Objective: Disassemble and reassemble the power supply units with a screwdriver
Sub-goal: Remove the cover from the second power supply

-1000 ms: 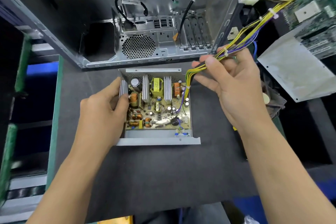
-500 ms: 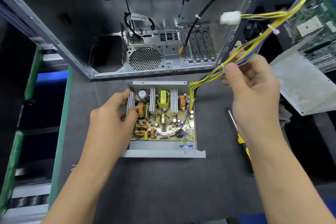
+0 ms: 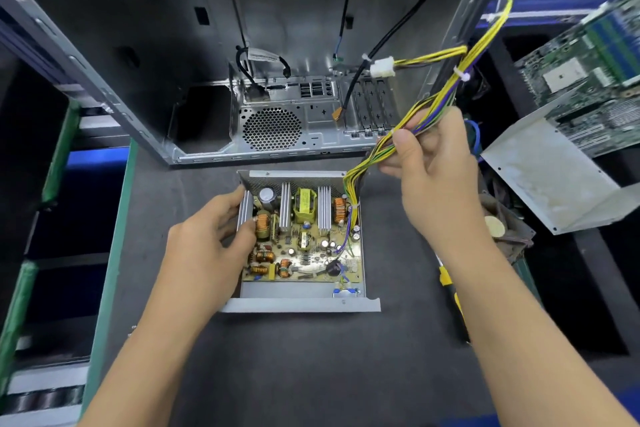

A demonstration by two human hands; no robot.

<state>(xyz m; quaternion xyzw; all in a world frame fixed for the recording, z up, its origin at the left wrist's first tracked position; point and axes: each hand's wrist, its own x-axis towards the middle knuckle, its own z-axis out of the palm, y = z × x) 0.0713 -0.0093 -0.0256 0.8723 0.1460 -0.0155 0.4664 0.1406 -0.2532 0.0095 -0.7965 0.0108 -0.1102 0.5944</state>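
**Cable bundle held high over an open board**

The open grey metal power supply tray sits on the dark worktop, just in front of the empty silver computer case, with its tan circuit board fully exposed. The left hand grips the tray's left edge, its fingers curled around the outermost aluminium heatsink right beside an orange copper coil. The right hand pinches the yellow, black and purple cable bundle between thumb and fingers, lifting it up and to the right, the white plastic connector dangling free near the case's edge.

Here is the danger: the bundle roots into the board at the tray's back-right corner, so a hard pull probably strains the solder joints there, or tips the whole tray. The connector and the cable ties could also snag on the case frame as the bundle swings. On the left, those fingers sit very close to the coil and the big capacitor; a slip might bend a component, and stored charge would be a worry.

The yellow-and-black screwdriver lies on the worktop, mostly hidden under the right forearm, and looks easy to knock off with an elbow. The loose grey metal cover rests well to the right.
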